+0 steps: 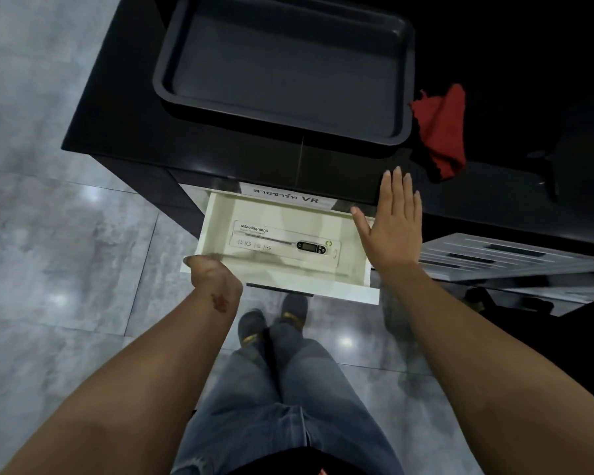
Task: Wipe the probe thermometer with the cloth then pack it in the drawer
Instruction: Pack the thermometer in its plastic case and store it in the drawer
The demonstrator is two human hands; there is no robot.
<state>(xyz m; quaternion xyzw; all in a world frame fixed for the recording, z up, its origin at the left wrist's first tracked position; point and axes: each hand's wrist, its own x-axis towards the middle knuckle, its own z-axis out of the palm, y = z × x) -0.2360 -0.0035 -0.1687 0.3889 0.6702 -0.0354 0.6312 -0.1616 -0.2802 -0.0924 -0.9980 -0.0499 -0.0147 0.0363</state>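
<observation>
The white drawer [216, 214] stands pulled out below the black counter. Inside it lies the probe thermometer [311, 246], black with a small display, in its clear printed package. My left hand [210, 272] is curled over the drawer's front left corner, fingers hidden behind the front panel. My right hand [391, 224] hovers flat over the drawer's right side wall, fingers spread and empty. The red cloth [441, 132] lies crumpled on the counter, to the right of the tray and beyond my right hand.
A dark baking tray [400, 80] sits on the black counter [117, 125] above the drawer. A white slatted rack [494, 258] lies low at the right. Grey tiled floor [66, 252] spreads to the left; my legs and shoes are under the drawer front.
</observation>
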